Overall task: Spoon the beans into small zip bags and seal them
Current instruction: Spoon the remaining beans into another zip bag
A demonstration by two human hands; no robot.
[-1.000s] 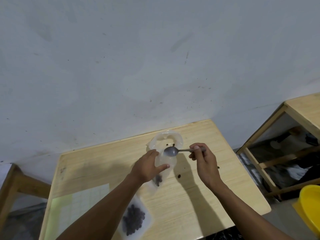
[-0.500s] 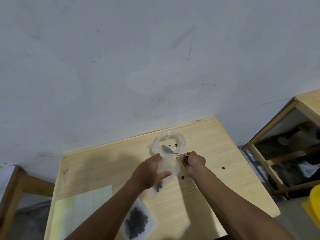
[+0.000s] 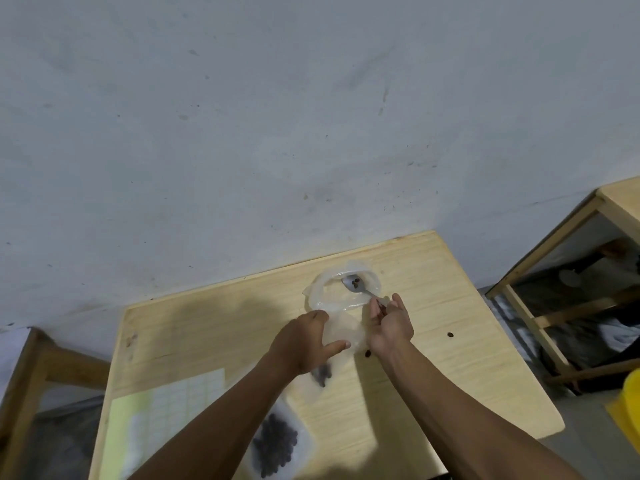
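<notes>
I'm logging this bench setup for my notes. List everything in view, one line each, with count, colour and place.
table: one, light wood, centre, against the wall.
clear container: one, translucent, far middle of the table, a few beans inside.
spoon: one, silver, bowl inside the container, a few beans on it.
open zip bag: one, clear, between the hands, a few dark beans at its bottom.
filled zip bag: one, clear, dark beans inside, near edge of the table.
loose beans: two, dark, on the table right of the hands.
gridded sheet: one, pale green and white, near-left of the table.
second table: one, light wood, right edge.
yellow tub: one, lower right.
wall: grey, behind.
left hand: holds the open zip bag.
right hand: holds the spoon handle.
</notes>
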